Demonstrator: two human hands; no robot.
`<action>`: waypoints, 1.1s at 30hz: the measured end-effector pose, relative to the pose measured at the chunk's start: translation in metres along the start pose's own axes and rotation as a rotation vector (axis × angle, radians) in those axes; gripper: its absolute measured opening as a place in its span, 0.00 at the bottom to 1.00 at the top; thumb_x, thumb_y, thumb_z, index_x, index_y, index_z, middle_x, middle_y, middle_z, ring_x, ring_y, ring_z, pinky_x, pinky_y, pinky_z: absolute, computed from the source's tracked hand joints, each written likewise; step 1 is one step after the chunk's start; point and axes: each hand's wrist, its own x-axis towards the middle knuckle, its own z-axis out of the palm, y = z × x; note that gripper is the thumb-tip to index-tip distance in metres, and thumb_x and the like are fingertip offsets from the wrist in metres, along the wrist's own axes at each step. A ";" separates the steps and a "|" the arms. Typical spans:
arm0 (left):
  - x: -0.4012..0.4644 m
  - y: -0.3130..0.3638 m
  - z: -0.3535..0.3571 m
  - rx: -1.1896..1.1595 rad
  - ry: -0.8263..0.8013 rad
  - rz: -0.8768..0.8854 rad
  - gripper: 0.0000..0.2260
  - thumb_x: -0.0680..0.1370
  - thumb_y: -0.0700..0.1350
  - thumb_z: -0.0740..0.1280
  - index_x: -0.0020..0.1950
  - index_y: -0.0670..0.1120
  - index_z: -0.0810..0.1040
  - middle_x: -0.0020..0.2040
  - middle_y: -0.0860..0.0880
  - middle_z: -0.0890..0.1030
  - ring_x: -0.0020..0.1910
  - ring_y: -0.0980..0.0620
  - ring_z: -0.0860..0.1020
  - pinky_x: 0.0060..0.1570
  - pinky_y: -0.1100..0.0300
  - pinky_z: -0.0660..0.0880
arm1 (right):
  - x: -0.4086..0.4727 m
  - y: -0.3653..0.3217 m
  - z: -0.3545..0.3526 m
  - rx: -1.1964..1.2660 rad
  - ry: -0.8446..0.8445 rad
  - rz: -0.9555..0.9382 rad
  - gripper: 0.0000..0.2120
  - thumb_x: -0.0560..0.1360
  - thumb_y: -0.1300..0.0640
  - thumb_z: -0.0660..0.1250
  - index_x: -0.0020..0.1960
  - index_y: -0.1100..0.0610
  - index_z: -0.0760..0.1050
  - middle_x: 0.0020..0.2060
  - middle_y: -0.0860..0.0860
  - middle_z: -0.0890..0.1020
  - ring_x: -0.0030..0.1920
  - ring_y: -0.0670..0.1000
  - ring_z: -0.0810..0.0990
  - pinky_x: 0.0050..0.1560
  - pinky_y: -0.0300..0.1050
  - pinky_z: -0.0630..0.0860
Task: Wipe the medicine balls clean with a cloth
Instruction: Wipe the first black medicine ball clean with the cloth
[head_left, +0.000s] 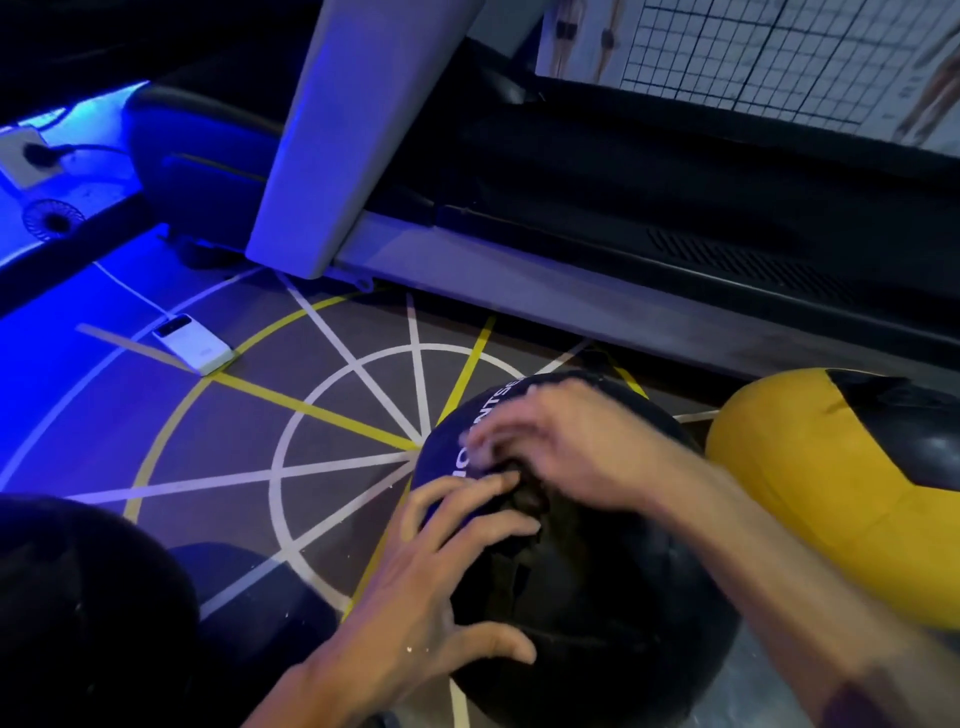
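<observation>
1. Head view: a black ball (597, 597) sits on the floor (337, 467) at lower centre, over painted white and yellow lines that fan out from a point at its left edge.
2. White lettering on the ball's upper left runs up and away from the person; being round, it shows no long axis.
3. A dark cloth (524, 525) lies crumpled on top of the ball, between the two hands.
4. The left hand (447, 587) rests on the ball's left side, fingers spread and straight, tips at the cloth.
5. The right hand (566, 447) is blurred over the cloth; whether it grips it cannot be told.
6. A yellow ball (810, 483) lies just right; a treadmill (571, 234) stands behind; a white power bank (192, 343) lies at left.
</observation>
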 end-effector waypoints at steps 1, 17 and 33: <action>0.000 0.002 0.001 -0.004 -0.001 0.004 0.35 0.69 0.70 0.74 0.73 0.67 0.67 0.80 0.64 0.60 0.79 0.53 0.55 0.73 0.48 0.59 | 0.008 0.012 -0.006 0.049 0.059 0.076 0.18 0.76 0.69 0.63 0.53 0.50 0.85 0.46 0.40 0.87 0.51 0.36 0.83 0.59 0.33 0.75; 0.013 -0.006 -0.011 -0.194 0.007 -0.062 0.32 0.74 0.59 0.76 0.77 0.61 0.70 0.80 0.64 0.61 0.81 0.54 0.55 0.75 0.51 0.58 | -0.088 0.047 0.038 0.376 0.781 0.199 0.16 0.82 0.65 0.64 0.62 0.48 0.81 0.58 0.39 0.85 0.61 0.42 0.82 0.65 0.41 0.76; 0.030 -0.061 -0.031 -0.538 0.269 -0.561 0.18 0.81 0.54 0.68 0.71 0.60 0.74 0.63 0.61 0.81 0.63 0.56 0.80 0.59 0.53 0.79 | -0.110 0.144 0.143 1.434 0.757 1.134 0.16 0.86 0.61 0.55 0.70 0.59 0.75 0.50 0.61 0.83 0.45 0.60 0.80 0.36 0.47 0.75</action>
